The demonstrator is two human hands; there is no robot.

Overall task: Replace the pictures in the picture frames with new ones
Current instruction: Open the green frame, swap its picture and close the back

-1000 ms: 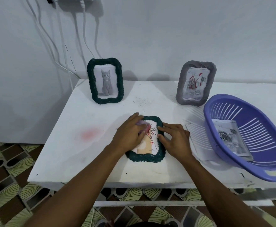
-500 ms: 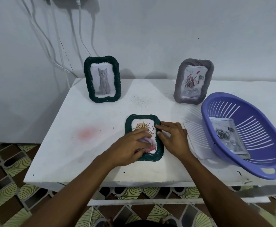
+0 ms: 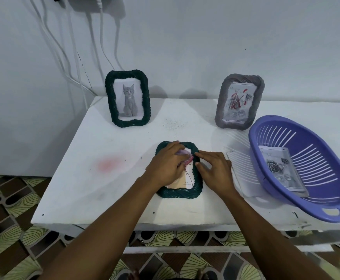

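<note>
Left hand higher on green frame (fingers round purple cloth), right hand spread alongside.

dark green braided frame, grey frame, purple-pink cloth, purple basket, white table, green-and-brown patterned floor

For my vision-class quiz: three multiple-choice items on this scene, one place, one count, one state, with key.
1. Where does the loose rose picture lie? A in the purple basket; B on the floor; C on the wall.
2. How many frames stand upright? A one; B two; C three.
3. How is the handled frame placed? A hanging; B leaning; C lying flat.
Key: 1 A, it rests inside the basket. 2 B, the cat frame and grey frame stand. 3 C, it lies on the table under the left hand, which grips a lilac cloth, and the right hand.
</note>
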